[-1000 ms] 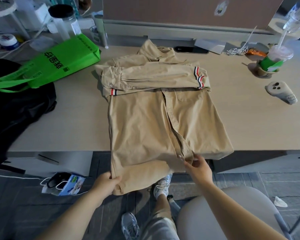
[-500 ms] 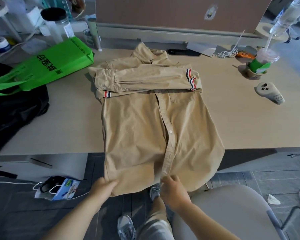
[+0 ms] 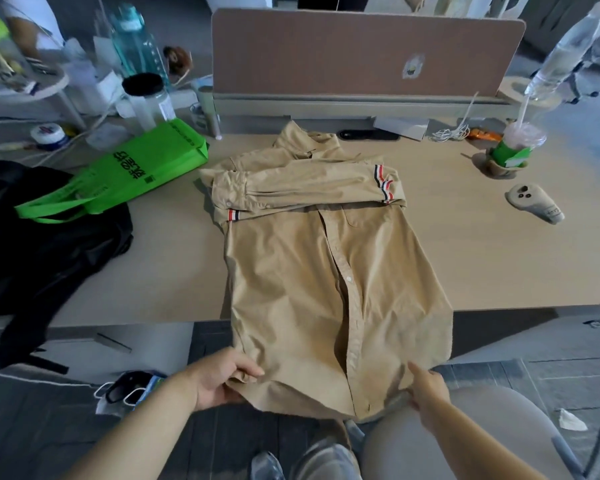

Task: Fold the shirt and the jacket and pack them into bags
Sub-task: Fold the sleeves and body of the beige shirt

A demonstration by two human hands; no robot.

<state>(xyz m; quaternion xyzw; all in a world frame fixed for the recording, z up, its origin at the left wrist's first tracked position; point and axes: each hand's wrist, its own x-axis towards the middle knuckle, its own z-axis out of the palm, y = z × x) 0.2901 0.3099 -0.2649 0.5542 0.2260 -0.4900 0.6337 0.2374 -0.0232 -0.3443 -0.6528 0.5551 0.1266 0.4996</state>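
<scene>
Shirt: the tan shirt (image 3: pixel 326 289) lies front up in the middle of the table (image 3: pixel 499 258), with its collar at the far side. Its lower part reaches past the near table edge.
Sleeves: both are folded across the chest, one on the other, with the striped bands showing at the left and right ends.
Left hand: the left hand (image 3: pixel 219 382) grips the near-left corner of the hem. The thumb is on top, and the fingers are curled beneath the cloth.
Right hand: the right hand (image 3: pixel 426 393) holds the hem to the right of the button placket. One digit lies on top of the fabric, and the others are hidden under the cloth.
Jacket: the black jacket (image 3: pixel 42 244) is heaped at the left end of the table and spills over its near edge, well apart from the shirt.
Bag: a green bag (image 3: pixel 153 161) lies flat at the far left, between jacket and shirt. Its handles rest on the jacket.
Right side of table: a lidded cup with a straw (image 3: pixel 516 143) stands far right, and a pale controller (image 3: pixel 534 207) lies nearer, with bare table between them and the shirt.
Far edge: a brown divider panel (image 3: pixel 361 53) stands behind the collar, and a dark phone (image 3: pixel 368 135) lies at its foot.
Below: a grey chair seat (image 3: pixel 465 438) is under the right forearm.
</scene>
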